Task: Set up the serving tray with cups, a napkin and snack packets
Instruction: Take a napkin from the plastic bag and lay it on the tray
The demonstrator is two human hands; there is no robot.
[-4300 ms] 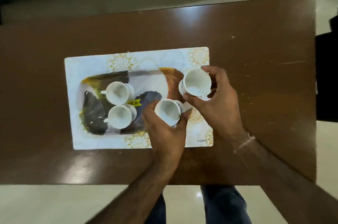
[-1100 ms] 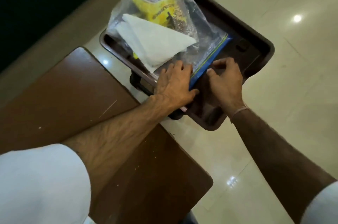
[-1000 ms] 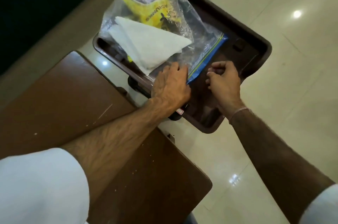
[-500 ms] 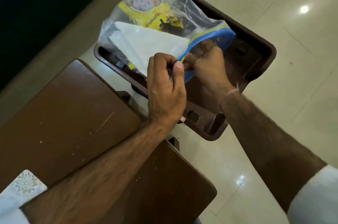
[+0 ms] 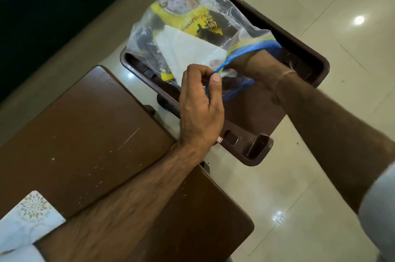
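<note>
Nearest the person, under the left forearm, a brown counter (image 5: 89,133) carries the corner of a white patterned mat (image 5: 27,214); neither cups nor the serving tray are in view, so their state cannot be told. Beyond the counter edge, the left hand (image 5: 199,107) is closed in a pinch — thumb and forefinger clamp the blue zip rim of a clear plastic bag (image 5: 192,33) and hold the mouth open. Just right of it, the right hand (image 5: 252,62) is pushed into the bag up to the wrist; the fingers are hidden by the rim and the film, so whether they are spread or closed on anything cannot be told. The bag rests in a dark brown plastic bin (image 5: 307,54) that stands on the tiled floor beyond both hands. Bag contents: a folded white napkin (image 5: 188,52) lying closest to the left hand, and past it a yellow snack packet (image 5: 192,18); further dark items lie at the left of the bag and cannot be identified. Hazards, as judged: if the left-hand pinch slips, the mouth will likely collapse on the right wrist and block withdrawal; a fast pull may drag the whole light bag out of the bin — or spill packets onto the floor; gripping the napkin by one layer may unfold or crease it; the thin film may tear at the rim under side load.
</note>
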